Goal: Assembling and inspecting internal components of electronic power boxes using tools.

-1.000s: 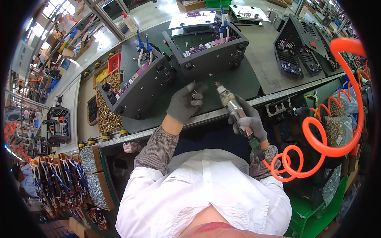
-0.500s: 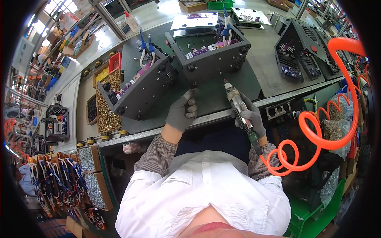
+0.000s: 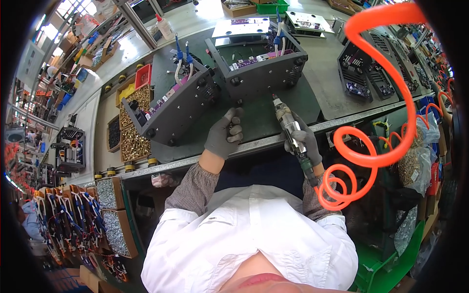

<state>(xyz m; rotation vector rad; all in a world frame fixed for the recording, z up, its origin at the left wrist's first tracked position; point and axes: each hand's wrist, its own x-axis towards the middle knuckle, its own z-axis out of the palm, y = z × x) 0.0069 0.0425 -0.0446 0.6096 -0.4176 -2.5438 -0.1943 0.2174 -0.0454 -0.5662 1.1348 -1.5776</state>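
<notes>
My right hand, in a grey glove, is wrapped round a pneumatic screwdriver with an orange coiled hose at its rear end. The tool's tip lies just short of the lower edge of a dark grey metal housing, close to a small screw there. My left hand, gloved as well, hovers before the same housing with its fingers curled inward. What these fingers hold, if anything, I cannot make out. Left of it leans a second dark housing, with blue-tipped white cables rising from it.
Bins of brass-coloured fasteners, a bin of black parts and a red tray line the left side. White panels lie behind the housings. More dark housings stand at the right. A metal edge bounds the bench.
The screwdriver and my right hand have shifted slightly left and up, bringing the tip nearer the housing. The orange hose has swung left. My left hand stays nearly in place.
</notes>
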